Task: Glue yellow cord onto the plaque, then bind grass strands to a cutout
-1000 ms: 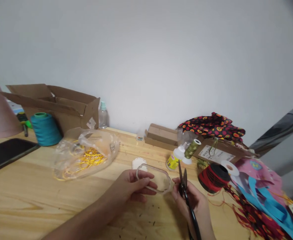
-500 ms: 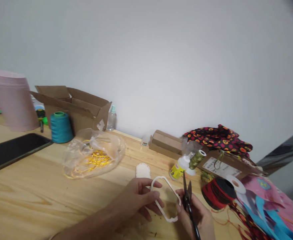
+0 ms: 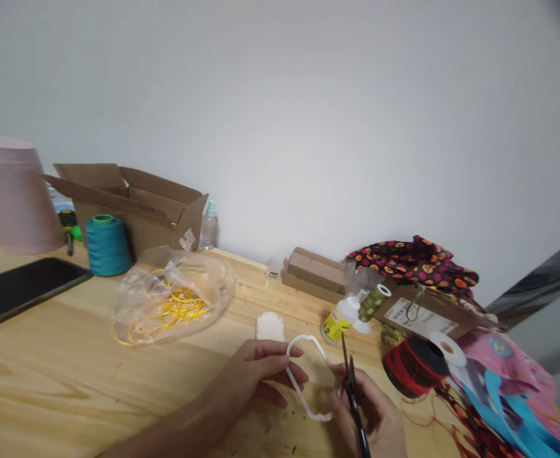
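Observation:
A thin white loop [image 3: 295,387], like a cut-out frame with wavy ends, is held up over the table. My left hand [image 3: 254,378] pinches its left side between thumb and fingers. Black scissors [image 3: 353,397] rest in my right hand [image 3: 378,410], blades up and slightly parted. The right thumb and fingertips also meet the loop's right edge, part of which they hide. Behind my left hand, a white rounded piece [image 3: 270,326] with small marks along its edge lies flat. Small dark scraps are scattered on the wood below the loop.
Beyond my right hand stand a glue bottle [image 3: 338,320] and an olive thread spool [image 3: 373,303]. Red cord [image 3: 411,369] and blue ribbon [image 3: 504,407] lie right. Leftward are a bag of yellow cord [image 3: 179,305], teal thread [image 3: 108,247], a phone [image 3: 27,289] and an open carton [image 3: 141,222].
The view has shifted slightly. My right hand and the scissors have moved a little left and down, and less of the loop's right side shows. My left hand keeps its pinch.

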A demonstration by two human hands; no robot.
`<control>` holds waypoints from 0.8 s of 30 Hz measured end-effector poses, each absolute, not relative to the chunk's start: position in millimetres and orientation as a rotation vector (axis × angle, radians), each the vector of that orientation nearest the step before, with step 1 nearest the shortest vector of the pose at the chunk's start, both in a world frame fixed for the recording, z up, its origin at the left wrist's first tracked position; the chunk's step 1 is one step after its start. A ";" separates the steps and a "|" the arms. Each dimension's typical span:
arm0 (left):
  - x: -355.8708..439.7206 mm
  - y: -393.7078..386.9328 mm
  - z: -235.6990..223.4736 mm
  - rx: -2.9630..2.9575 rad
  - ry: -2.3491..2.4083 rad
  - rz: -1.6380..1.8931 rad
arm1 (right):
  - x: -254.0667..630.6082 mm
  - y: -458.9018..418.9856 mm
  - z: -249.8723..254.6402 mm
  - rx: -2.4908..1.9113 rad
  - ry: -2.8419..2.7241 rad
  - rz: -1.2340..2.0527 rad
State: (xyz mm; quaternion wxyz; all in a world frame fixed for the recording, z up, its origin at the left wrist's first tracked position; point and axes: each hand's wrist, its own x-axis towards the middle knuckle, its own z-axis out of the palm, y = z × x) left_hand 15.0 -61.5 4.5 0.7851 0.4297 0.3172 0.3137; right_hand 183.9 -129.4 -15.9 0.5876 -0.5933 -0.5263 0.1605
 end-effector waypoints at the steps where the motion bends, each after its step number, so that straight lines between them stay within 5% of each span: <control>1: 15.2 -61.3 4.7 0.919 0.686 0.680 | 183.9 -129.7 -15.8 -1.393 -1.245 0.353; 12: 21.5 -61.8 -7.2 0.925 0.670 0.740 | 173.0 -135.9 -8.7 -1.385 -1.444 0.144; 24: 25.5 -73.1 -7.0 1.141 0.651 0.560 | 170.3 -135.9 -14.0 -1.425 -1.229 0.399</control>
